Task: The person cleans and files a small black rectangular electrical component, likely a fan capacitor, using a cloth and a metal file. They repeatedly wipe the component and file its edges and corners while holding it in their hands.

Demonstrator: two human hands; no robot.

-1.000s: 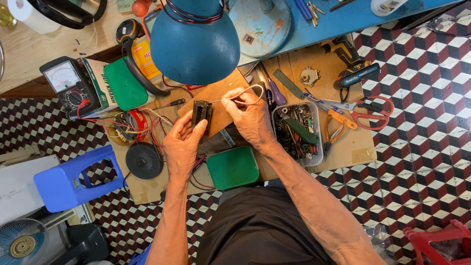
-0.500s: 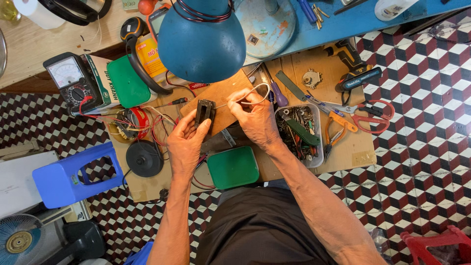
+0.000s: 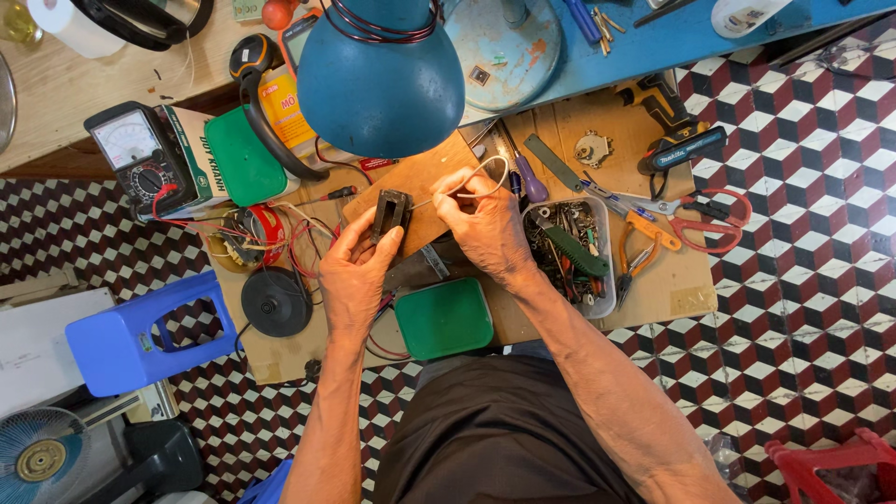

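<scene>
The left hand (image 3: pixel 359 271) pinches a small dark rectangular part (image 3: pixel 388 215) between thumb and fingers, holding it upright just above a wooden board (image 3: pixel 420 182). The right hand (image 3: pixel 485 229) sits just beside it, fingers closed on a thin pale wire (image 3: pixel 481 173) that loops up over the knuckles and runs across to the part. Both hands work under a blue lamp shade (image 3: pixel 378 70), which hangs just beyond the fingertips. Just right of the right hand stands a clear tray (image 3: pixel 597 299) of screws and small bits, and past it lie orange pliers (image 3: pixel 639 247) and red scissors (image 3: pixel 700 219). A purple-handled screwdriver (image 3: pixel 527 173) lies just beyond the right hand. Below the two wrists, nearer the person, rests a green lid (image 3: pixel 443 317). Left of the left hand lie a tangle of red wires around a small coil (image 3: pixel 247 238) and a black round speaker (image 3: pixel 275 301), with a blue stool (image 3: pixel 131 336) farther out. Beyond those, well off to the left, stands a black meter (image 3: pixel 140 159) with a dial, next to a second green lid (image 3: pixel 241 154). A cordless drill (image 3: pixel 667 112) lies far beyond the right hand.
</scene>
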